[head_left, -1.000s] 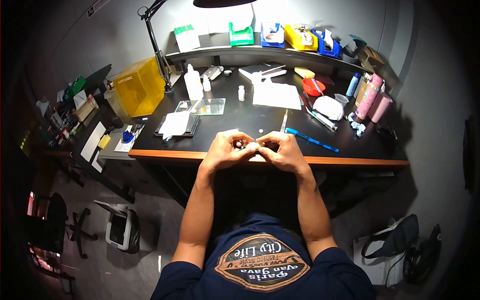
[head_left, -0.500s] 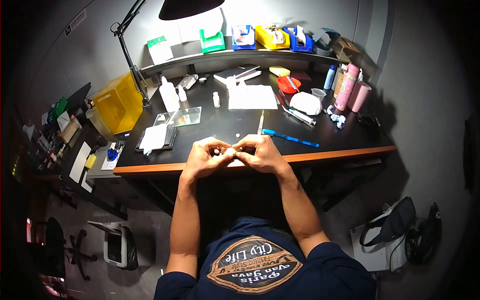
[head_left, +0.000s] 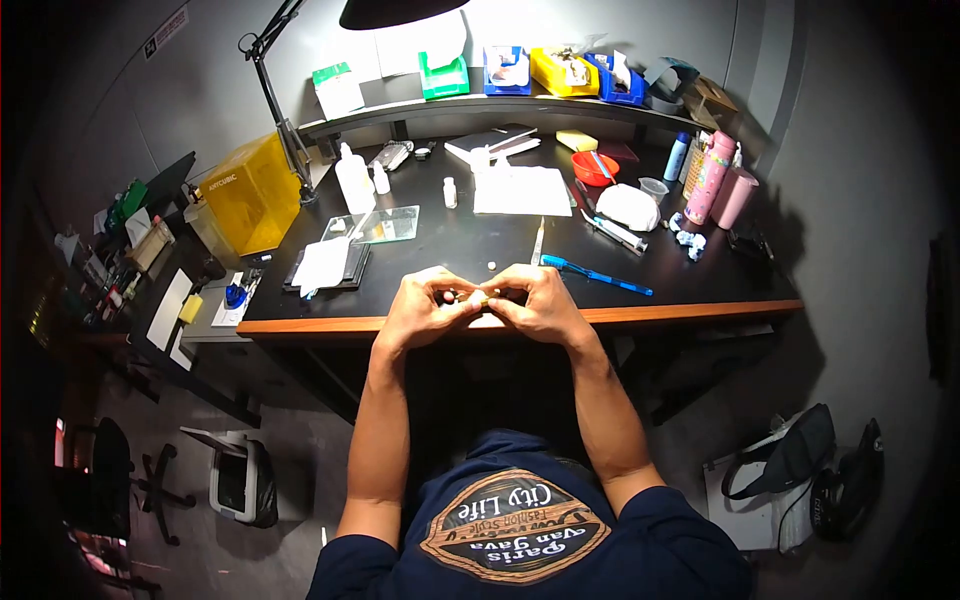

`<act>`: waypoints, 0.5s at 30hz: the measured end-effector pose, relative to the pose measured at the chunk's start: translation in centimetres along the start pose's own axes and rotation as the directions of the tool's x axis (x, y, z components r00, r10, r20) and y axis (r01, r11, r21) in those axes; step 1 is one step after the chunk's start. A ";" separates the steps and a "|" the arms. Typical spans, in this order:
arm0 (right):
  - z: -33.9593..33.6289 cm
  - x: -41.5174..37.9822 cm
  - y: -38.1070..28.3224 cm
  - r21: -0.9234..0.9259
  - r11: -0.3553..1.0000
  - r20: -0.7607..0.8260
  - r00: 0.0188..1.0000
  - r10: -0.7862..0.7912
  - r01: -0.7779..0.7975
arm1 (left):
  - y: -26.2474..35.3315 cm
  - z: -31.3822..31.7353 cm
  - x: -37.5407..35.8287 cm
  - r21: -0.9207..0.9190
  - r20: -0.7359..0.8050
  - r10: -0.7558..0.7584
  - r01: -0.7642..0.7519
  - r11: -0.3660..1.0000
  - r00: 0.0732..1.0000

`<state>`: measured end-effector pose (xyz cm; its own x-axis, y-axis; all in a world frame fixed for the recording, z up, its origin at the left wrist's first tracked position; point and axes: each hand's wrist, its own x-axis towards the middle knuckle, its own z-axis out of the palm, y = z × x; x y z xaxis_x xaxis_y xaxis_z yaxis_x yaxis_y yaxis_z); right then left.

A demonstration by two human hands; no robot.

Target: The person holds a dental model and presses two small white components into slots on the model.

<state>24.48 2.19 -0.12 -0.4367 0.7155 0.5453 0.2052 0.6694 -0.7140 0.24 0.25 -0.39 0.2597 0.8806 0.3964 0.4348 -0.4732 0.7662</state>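
Both hands meet above the front edge of the black desk. My left hand (head_left: 430, 308) is closed, its thumb and fingertips pinching a small whitish and yellowish piece (head_left: 481, 299). From the other side my right hand (head_left: 540, 306) pinches the same piece, also closed. Fingertips cover most of it, so its kind cannot be made out. Just beyond the hands lies a tiny white bit (head_left: 491, 266) on the desktop. A blue toothbrush (head_left: 598, 275) and a slim pointed tool (head_left: 539, 242) lie close to my right hand.
White paper (head_left: 522, 192), a glass plate (head_left: 392, 224), a white bottle (head_left: 354, 180), a red bowl (head_left: 594, 169) and a pink bottle (head_left: 710, 178) stand or lie farther back on the desk (head_left: 450, 250). Colored bins line the shelf (head_left: 420, 107). A lamp (head_left: 400, 12) hangs above.
The whole view has shifted slightly, with the desk and its things now a little to the right. Both hands keep their pinch on the small piece, with only slight finger movement.
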 end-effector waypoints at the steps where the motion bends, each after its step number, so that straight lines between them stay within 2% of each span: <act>1: -0.2 0.1 -0.1 -0.028 1.000 0.022 1.000 0.012 -0.011 | 0.0 0.0 0.0 0.005 0.004 -0.001 0.001 1.000 1.000; 7: -0.3 0.1 -0.1 -0.053 0.999 0.018 1.000 0.000 0.001 | 0.2 0.0 0.0 0.022 -0.023 -0.023 0.024 0.999 0.999; 11: -0.2 0.0 -0.5 -0.070 0.997 0.007 1.000 0.022 -0.021 | 0.1 -0.1 0.0 0.044 -0.020 0.030 -0.029 0.999 0.999; 15: 0.1 0.1 0.0 -0.050 0.989 -0.089 0.987 0.136 -0.140 | -0.3 -0.2 0.0 0.101 -0.048 0.064 -0.059 0.993 0.997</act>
<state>24.39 2.22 -0.14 -0.3256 0.8145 0.4802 0.3078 0.5715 -0.7606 -0.01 0.38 -0.51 0.2455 0.8486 0.4686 0.5034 -0.5247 0.6865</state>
